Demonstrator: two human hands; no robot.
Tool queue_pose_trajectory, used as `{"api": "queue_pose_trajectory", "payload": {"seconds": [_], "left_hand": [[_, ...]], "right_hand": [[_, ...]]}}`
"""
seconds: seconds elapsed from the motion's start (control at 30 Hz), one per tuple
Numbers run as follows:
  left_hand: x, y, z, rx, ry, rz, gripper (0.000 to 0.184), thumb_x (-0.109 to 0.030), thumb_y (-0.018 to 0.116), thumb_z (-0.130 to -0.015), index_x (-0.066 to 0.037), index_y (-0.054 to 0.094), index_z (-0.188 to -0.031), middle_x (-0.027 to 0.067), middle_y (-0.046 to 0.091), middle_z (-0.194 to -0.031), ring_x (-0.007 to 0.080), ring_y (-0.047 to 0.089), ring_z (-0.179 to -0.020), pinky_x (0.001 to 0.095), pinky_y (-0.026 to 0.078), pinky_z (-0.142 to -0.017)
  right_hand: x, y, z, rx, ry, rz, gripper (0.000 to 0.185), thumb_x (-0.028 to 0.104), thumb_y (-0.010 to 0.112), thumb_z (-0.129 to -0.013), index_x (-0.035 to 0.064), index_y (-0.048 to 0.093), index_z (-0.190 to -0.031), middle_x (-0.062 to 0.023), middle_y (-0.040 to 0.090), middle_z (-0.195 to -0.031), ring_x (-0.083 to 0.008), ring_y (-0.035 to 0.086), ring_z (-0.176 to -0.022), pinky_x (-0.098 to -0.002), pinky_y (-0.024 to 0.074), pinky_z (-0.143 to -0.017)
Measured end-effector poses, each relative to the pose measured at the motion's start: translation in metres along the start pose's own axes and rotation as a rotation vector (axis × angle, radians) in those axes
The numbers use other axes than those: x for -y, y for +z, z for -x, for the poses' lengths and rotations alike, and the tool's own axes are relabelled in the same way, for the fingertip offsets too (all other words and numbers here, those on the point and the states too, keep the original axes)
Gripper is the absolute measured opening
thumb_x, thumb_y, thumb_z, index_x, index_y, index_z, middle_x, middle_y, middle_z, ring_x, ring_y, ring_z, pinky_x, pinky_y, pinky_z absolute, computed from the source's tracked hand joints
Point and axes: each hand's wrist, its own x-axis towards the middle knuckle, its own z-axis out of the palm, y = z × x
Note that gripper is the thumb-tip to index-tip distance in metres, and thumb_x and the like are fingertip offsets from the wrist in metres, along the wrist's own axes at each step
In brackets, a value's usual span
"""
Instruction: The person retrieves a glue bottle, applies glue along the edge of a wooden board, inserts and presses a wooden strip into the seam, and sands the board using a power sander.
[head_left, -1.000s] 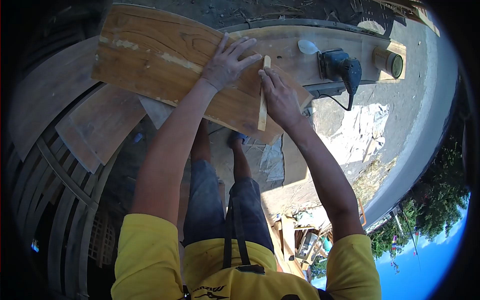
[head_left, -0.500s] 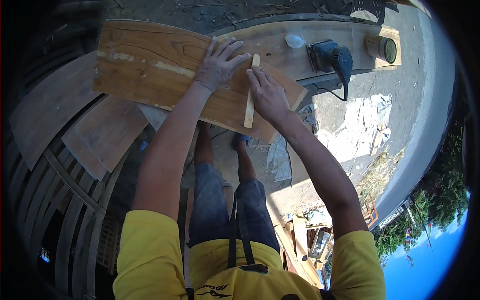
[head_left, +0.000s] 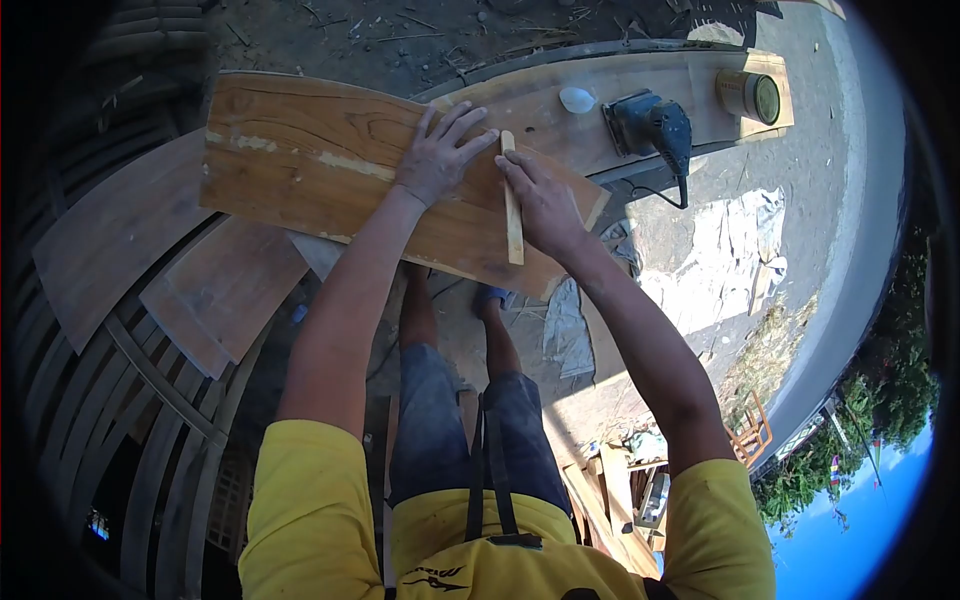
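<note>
A wide brown wooden board [head_left: 300, 170] with pale filler patches along its grain lies across the work surface. My left hand [head_left: 437, 160] rests flat on it, fingers spread and empty. To its right, my right hand [head_left: 540, 203] grips a narrow, light wooden strip [head_left: 513, 215]. The strip stretches across the board's right part, roughly from its far side toward the near edge. My fingers press at the strip's upper half, and the palm hides part of the board there.
Behind and right lies another long board [head_left: 680, 85], bearing a white oval piece [head_left: 577, 99], a corded power sander [head_left: 648, 127] and a can [head_left: 748, 96]. More boards [head_left: 130, 240] lean at left above slats [head_left: 150, 375]. A pale cloth [head_left: 710, 265] covers ground at right.
The view has shifted, so the scene sits a little differently. Against the board, my left hand looks unmoved; the strip under my right hand has changed its angle slightly.
</note>
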Motion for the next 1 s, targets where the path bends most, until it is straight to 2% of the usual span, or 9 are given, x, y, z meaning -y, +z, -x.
{"api": "queue_pose_trajectory", "payload": {"seconds": [0.03, 0.1, 0.13, 0.23, 0.47, 0.57, 0.63, 0.73, 1.0], "left_hand": [[0.000, 0.001, 0.000, 0.013, 0.000, 0.025, 0.056, -0.015, 0.069, -0.092, -0.038, 0.062, -0.143, -0.0036, 0.049, -0.158, 0.0181, 0.042, -0.151, 0.0528, 0.026, -0.130], [0.000, 0.003, -0.001, 0.024, -0.006, 0.050, 0.055, -0.015, 0.068, -0.092, -0.037, 0.063, -0.142, -0.0037, 0.049, -0.157, 0.0185, 0.043, -0.150, 0.0525, 0.027, -0.130], [-0.001, 0.003, -0.001, 0.023, -0.008, 0.047, 0.054, -0.015, 0.068, -0.092, -0.036, 0.064, -0.142, -0.0035, 0.050, -0.157, 0.0189, 0.043, -0.150, 0.0516, 0.027, -0.130], [0.000, 0.003, 0.000, 0.025, -0.004, 0.042, 0.053, -0.014, 0.068, -0.092, -0.036, 0.065, -0.141, -0.0031, 0.051, -0.156, 0.0196, 0.043, -0.150, 0.0499, 0.028, -0.129], [0.000, 0.003, 0.000, 0.001, -0.003, 0.066, 0.055, -0.013, 0.069, -0.091, -0.036, 0.065, -0.140, -0.0031, 0.052, -0.155, 0.0196, 0.044, -0.150, 0.0483, 0.030, -0.129], [-0.001, 0.001, 0.000, 0.023, -0.008, 0.037, 0.055, -0.012, 0.069, -0.089, -0.035, 0.065, -0.140, -0.0032, 0.052, -0.155, 0.0195, 0.043, -0.150, 0.0478, 0.030, -0.129], [0.000, 0.001, -0.001, 0.012, -0.011, 0.044, 0.055, -0.012, 0.069, -0.089, -0.035, 0.065, -0.139, -0.0033, 0.052, -0.155, 0.0193, 0.043, -0.150, 0.0475, 0.030, -0.129], [-0.002, 0.000, 0.003, 0.011, -0.013, 0.058, 0.056, -0.012, 0.070, -0.088, -0.035, 0.065, -0.139, -0.0035, 0.052, -0.156, 0.0189, 0.043, -0.150, 0.0474, 0.030, -0.130], [0.006, 0.007, 0.002, -0.002, -0.002, 0.105, 0.054, -0.012, 0.069, -0.090, -0.031, 0.065, -0.141, -0.0037, 0.050, -0.159, 0.0182, 0.042, -0.152, 0.0492, 0.027, -0.131]], "right_hand": [[-0.001, -0.007, 0.000, -0.003, 0.004, 0.002, 0.044, 0.003, 0.062, -0.093, -0.0019, 0.060, -0.137, -0.0202, 0.065, -0.131, -0.0355, 0.067, -0.120, -0.0427, 0.0580, -0.097], [-0.004, -0.020, -0.001, -0.165, 0.278, -0.307, 0.033, 0.008, 0.062, -0.099, 0.0012, 0.066, -0.131, -0.0189, 0.072, -0.119, -0.0369, 0.073, -0.103, -0.0437, 0.0585, -0.089], [-0.009, -0.016, -0.001, -0.324, 0.318, -0.336, 0.027, 0.015, 0.063, -0.100, 0.0001, 0.071, -0.121, -0.0205, 0.075, -0.106, -0.0374, 0.075, -0.091, -0.0434, 0.0579, -0.085], [-0.012, -0.023, -0.001, -0.273, 0.508, -0.432, 0.027, 0.020, 0.064, -0.100, 0.0016, 0.075, -0.117, -0.0221, 0.076, -0.107, -0.0358, 0.076, -0.095, -0.0420, 0.0576, -0.087], [-0.032, -0.015, -0.029, -0.247, 0.485, -0.506, 0.031, 0.025, 0.061, -0.100, 0.0022, 0.076, -0.116, -0.0201, 0.077, -0.102, -0.0329, 0.076, -0.094, -0.0406, 0.0569, -0.089], [-0.038, -0.011, -0.037, -0.106, 0.378, -0.381, 0.033, 0.025, 0.061, -0.100, -0.0005, 0.075, -0.116, -0.0179, 0.078, -0.097, -0.0287, 0.076, -0.089, -0.0392, 0.0574, -0.086], [-0.032, -0.016, -0.046, -0.153, 0.506, -0.541, 0.033, 0.024, 0.062, -0.100, -0.0029, 0.075, -0.114, -0.0163, 0.078, -0.091, -0.0260, 0.076, -0.084, -0.0385, 0.0579, -0.083], [-0.037, -0.006, -0.053, -0.043, 0.479, -0.511, 0.034, 0.025, 0.063, -0.103, -0.0048, 0.072, -0.118, -0.0173, 0.078, -0.097, -0.0204, 0.077, -0.093, -0.0329, 0.0589, -0.085], [-0.041, 0.010, -0.060, -0.052, 0.474, -0.398, 0.030, 0.021, 0.062, -0.104, -0.0044, 0.072, -0.117, -0.0151, 0.078, -0.090, -0.0190, 0.078, -0.088, -0.0328, 0.0589, -0.079]]}}
